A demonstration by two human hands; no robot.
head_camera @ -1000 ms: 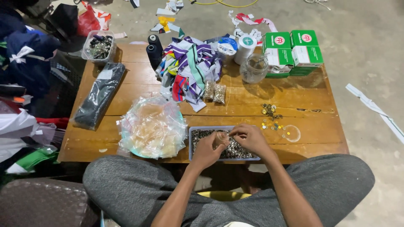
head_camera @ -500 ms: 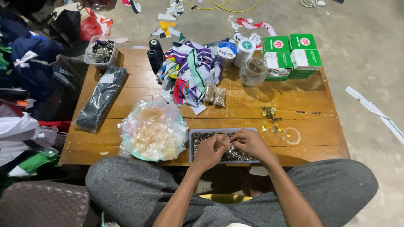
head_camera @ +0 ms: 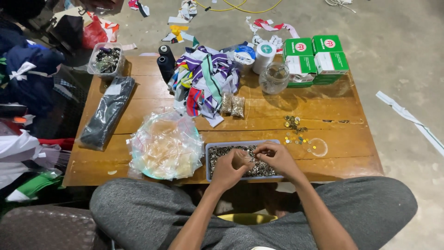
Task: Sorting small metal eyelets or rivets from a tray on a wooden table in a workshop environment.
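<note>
Your left hand (head_camera: 230,167) & right hand (head_camera: 276,156) meet over shallow grey tray of small metal bits (head_camera: 217,157), fingertips pinching tiny piece between them; piece too small to ID. Sorting/picking step, prob. Gold studs (head_camera: 296,132) lie right of fingers.

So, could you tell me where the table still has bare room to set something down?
Bare wood lies right of the scattered coins, towards the table's right edge, and between the black packet and the fabric pile. The back edge and the front, with the plastic bags, tray and both hands, are crowded.
</note>
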